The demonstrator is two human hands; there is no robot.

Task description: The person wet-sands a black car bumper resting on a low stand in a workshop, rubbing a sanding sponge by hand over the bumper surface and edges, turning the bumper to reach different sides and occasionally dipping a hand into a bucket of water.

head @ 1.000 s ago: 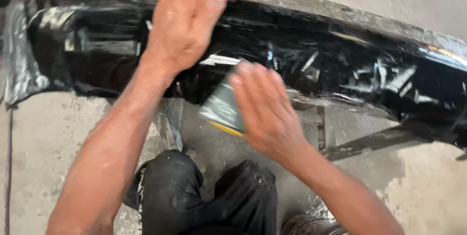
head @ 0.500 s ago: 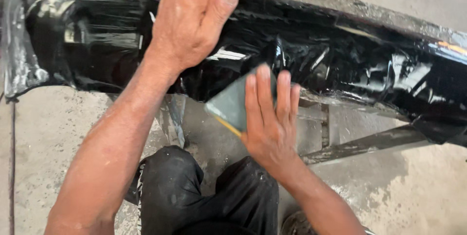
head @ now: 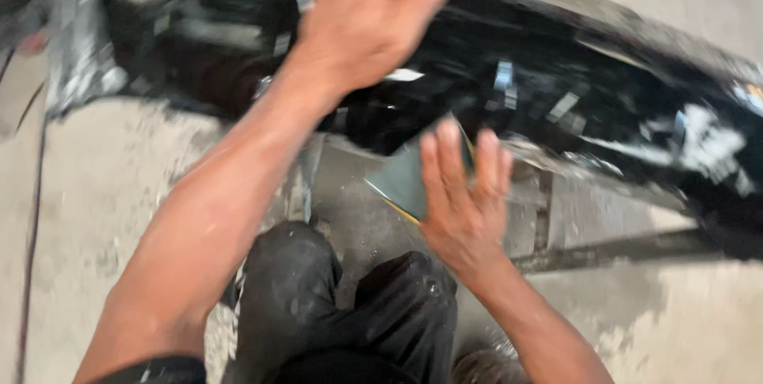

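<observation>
Grey-green sanding sheet with a yellow edge lies flat against the lower edge of the glossy black bumper panel, under the fingers of the right hand. That hand is open, fingers spread, pressing the sheet, not curled round it. Left hand, blurred, lies palm down on the panel's top; grip unclear. Dark trousers below, concrete floor around.

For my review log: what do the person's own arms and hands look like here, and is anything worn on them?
Both hands are bare: no gloves, rings or watch show on the left hand or the right hand. Both forearms are bare too, with no sleeve reaching the wrists. The left hand is motion-blurred, so finer detail cannot be told. Dark, dusty trousers cover the legs below.
</observation>
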